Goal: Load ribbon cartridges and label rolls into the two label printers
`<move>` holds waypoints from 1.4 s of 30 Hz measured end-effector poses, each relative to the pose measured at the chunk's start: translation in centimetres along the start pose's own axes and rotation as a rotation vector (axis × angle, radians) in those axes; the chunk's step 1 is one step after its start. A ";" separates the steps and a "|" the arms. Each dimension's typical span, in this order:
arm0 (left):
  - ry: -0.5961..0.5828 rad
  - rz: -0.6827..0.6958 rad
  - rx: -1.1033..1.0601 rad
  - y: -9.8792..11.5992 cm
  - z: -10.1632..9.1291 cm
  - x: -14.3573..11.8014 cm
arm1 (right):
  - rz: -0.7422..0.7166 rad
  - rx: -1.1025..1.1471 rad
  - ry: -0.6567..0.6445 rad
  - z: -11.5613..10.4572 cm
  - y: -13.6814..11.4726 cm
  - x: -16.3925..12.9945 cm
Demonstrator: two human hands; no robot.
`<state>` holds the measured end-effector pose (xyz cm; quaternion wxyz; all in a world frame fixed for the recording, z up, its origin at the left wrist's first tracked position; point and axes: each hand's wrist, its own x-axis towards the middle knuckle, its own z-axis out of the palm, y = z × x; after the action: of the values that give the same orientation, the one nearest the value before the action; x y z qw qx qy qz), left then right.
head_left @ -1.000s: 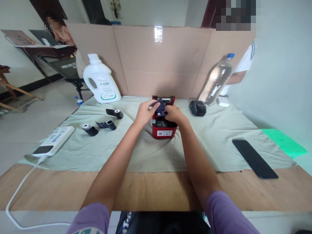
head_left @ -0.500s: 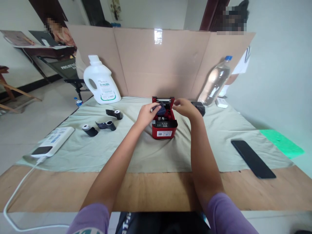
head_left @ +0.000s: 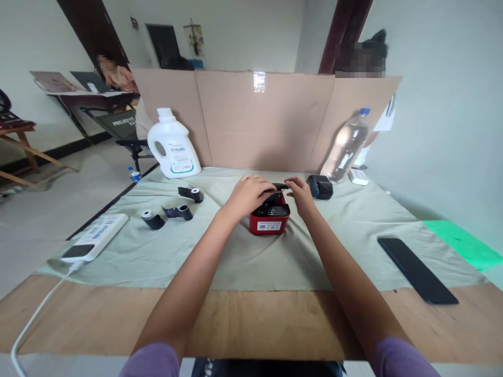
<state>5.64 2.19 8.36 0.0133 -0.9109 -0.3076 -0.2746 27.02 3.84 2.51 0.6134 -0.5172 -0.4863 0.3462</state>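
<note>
While the small red printer [head_left: 270, 219] sits near the middle of the pale cloth [head_left: 243, 251] spread over the counter [head_left: 251, 324], both hands rest on its top: the left hand [head_left: 248, 192] lies palm-down over the left and rear part of the black lid [head_left: 280, 186], and the right hand [head_left: 301, 191] pinches the lid's right edge with curled fingers, so each is pressed to the lid rather than closed into a fist. Just right of the printer stands a small black device [head_left: 320, 187], with a clear water bottle [head_left: 346, 146] leaning behind it. To the left lie three dark rolls [head_left: 178, 212], and farther left a white power strip [head_left: 96, 243] with its cable. A white detergent jug [head_left: 173, 146] stands at the back left against the cardboard screen [head_left: 267, 120]. A black phone [head_left: 417, 269] lies well to the right.
</note>
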 end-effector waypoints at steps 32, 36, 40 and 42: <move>-0.320 -0.806 -1.095 -6.4 2.3 -3.6 | 0.112 0.414 -0.312 0.2 5.1 -1.8; -0.309 -0.829 -1.208 -6.5 3.0 -3.7 | 0.115 0.423 -0.295 0.5 5.0 -1.9; -0.285 -0.823 -1.193 -6.1 3.2 -3.7 | 0.097 0.432 -0.286 0.6 4.8 -2.4; -0.277 -0.811 -1.197 -6.0 3.1 -3.8 | 0.090 0.412 -0.277 0.7 4.9 -2.5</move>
<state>1.31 5.54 2.91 -0.6280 -0.6034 -0.4164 -0.2612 26.03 2.79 -2.82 0.6173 -0.3501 -0.4613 0.5325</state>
